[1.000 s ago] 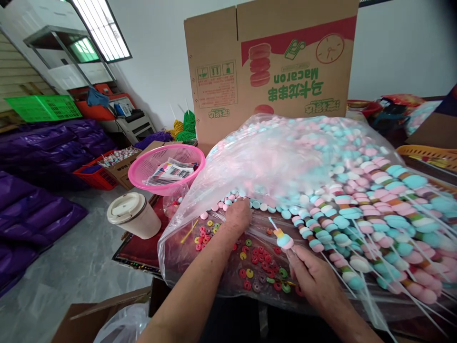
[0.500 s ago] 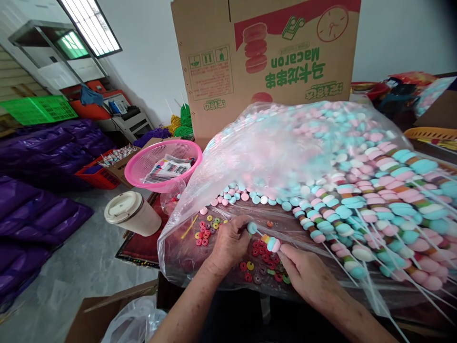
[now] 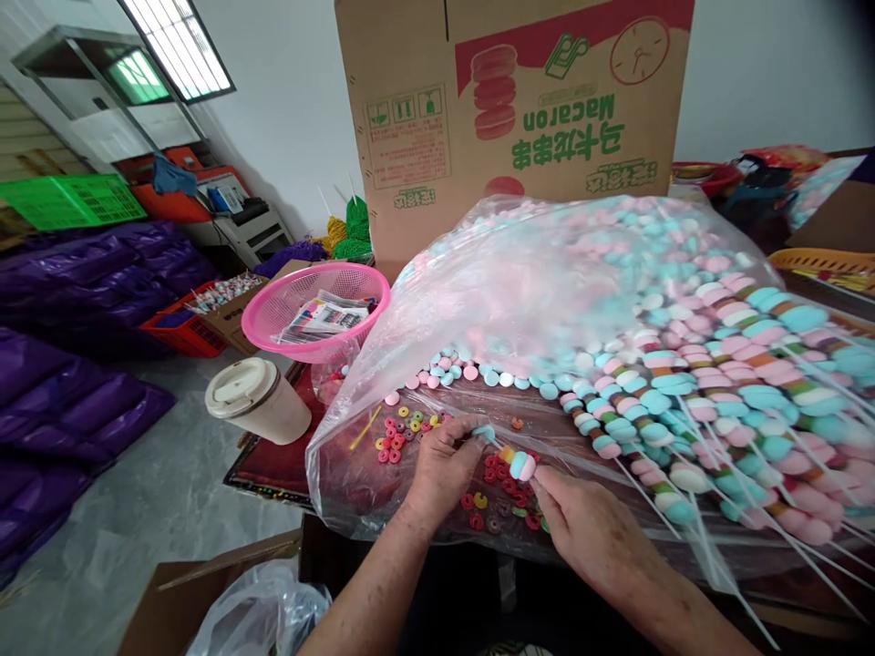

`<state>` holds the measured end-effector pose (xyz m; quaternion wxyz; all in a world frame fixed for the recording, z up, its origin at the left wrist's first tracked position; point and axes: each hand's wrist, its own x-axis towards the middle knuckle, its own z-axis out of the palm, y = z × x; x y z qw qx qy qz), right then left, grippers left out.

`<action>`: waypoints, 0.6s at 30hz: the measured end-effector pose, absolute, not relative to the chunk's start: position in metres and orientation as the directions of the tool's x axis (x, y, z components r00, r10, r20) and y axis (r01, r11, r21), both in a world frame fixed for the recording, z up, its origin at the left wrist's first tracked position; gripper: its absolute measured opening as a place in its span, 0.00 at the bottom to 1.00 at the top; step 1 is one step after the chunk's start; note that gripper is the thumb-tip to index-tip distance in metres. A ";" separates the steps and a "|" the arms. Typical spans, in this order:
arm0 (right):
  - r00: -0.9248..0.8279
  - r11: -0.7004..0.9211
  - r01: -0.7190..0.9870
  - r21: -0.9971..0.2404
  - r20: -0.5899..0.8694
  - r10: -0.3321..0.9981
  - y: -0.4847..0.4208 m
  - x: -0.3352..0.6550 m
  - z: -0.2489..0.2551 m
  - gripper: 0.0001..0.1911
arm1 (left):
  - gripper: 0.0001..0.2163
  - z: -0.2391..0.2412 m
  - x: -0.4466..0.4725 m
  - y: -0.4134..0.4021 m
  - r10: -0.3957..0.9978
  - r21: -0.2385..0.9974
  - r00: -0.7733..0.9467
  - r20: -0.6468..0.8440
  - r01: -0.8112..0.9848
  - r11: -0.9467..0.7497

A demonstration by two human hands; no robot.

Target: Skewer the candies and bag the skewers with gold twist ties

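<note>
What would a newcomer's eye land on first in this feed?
Probably the big heap of pink and blue sweets under clear plastic in the centre, with a tall cardboard box behind it, its print upside down. Next, the loaded skewers piled at the right. In front, the left hand pinches a blue sweet near the part-filled skewer in the right hand.
</note>
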<state>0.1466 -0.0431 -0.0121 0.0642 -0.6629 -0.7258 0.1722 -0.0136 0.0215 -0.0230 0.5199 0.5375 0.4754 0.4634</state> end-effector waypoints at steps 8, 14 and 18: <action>-0.076 0.002 0.924 -0.382 -0.178 0.981 -0.039 0.145 -0.013 0.15 | 0.17 -0.036 -0.005 0.014 0.928 0.826 0.209 0.308 0.425 -0.370; -0.036 -0.014 0.873 -0.488 -0.092 0.995 -0.035 0.145 -0.026 0.16 | 0.17 -0.027 0.012 0.017 0.924 0.800 0.244 0.294 0.467 -0.377; 0.028 -0.014 0.798 -0.602 0.013 1.000 -0.026 0.158 -0.026 0.18 | 0.17 -0.008 0.010 0.046 0.929 0.795 0.333 0.158 0.516 -0.320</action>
